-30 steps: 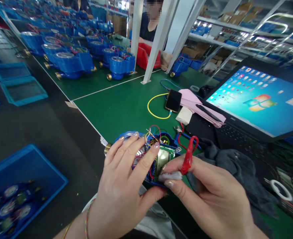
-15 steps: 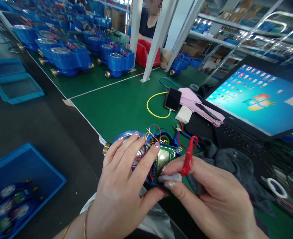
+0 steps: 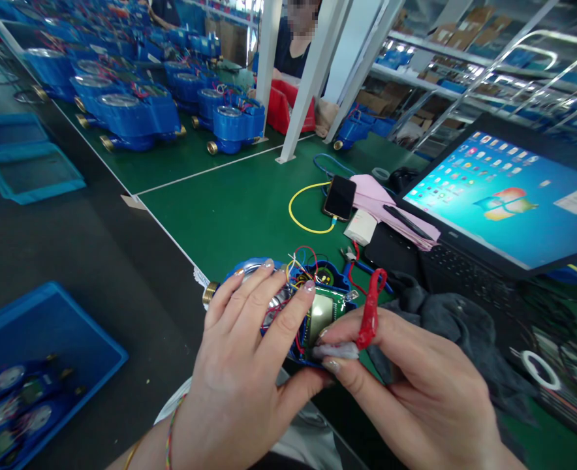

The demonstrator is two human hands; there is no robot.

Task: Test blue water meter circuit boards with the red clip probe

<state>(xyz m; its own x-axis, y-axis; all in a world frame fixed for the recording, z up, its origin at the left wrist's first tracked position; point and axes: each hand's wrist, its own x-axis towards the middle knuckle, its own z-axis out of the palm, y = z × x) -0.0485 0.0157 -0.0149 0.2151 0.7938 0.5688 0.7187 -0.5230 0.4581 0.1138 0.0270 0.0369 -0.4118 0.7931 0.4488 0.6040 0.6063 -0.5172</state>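
A blue water meter (image 3: 338, 279) with a brass threaded end, loose coloured wires and an exposed green circuit board (image 3: 322, 312) sits at the near edge of the bench. My left hand (image 3: 249, 346) grips it, fingers across its round dial and thumb along the near side. Between thumb and fingertips, my right hand (image 3: 406, 385) pinches a pale grey connector (image 3: 336, 350) attached to a red taped cable (image 3: 369, 313). That connector is against the near edge of the board; its tip is partly hidden by my fingers. Blue-handled pliers (image 3: 367, 266) lie just behind the meter.
An open laptop (image 3: 504, 189), dark cloth (image 3: 445, 320), phone (image 3: 340, 197) and pink cloth (image 3: 374, 194) are to the right. Several blue meters (image 3: 126, 121) crowd the green bench (image 3: 220, 196) at far left. A blue crate (image 3: 68, 320) holds meters below left. A person (image 3: 293, 49) is beyond the white posts.
Both hands stay in place on the meter and the connector. The view has shifted very slightly; the person at the back shows a little more.
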